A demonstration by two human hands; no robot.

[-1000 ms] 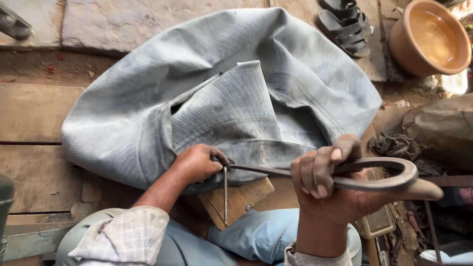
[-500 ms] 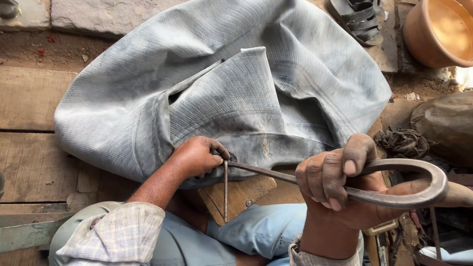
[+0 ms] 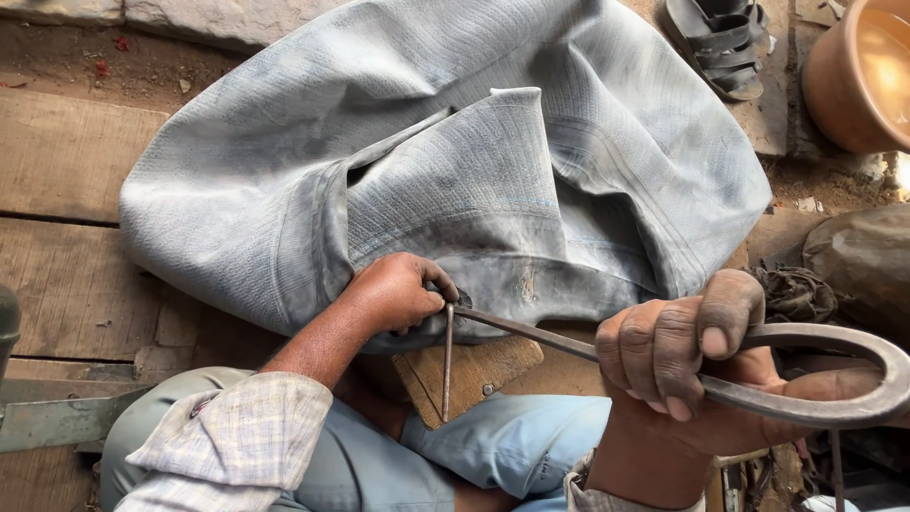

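Right hand [image 3: 697, 365] fisted round big shears [image 3: 806, 379]; left hand [image 3: 398, 294] apparently pinching grey rubber sheet [image 3: 493, 180].

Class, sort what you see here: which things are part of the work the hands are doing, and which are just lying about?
In use:
left hand
right hand
large metal shears
thin metal rod
grey rubber sheet
wooden block

Lying about:
dark sandals
brown bowl
dark rag
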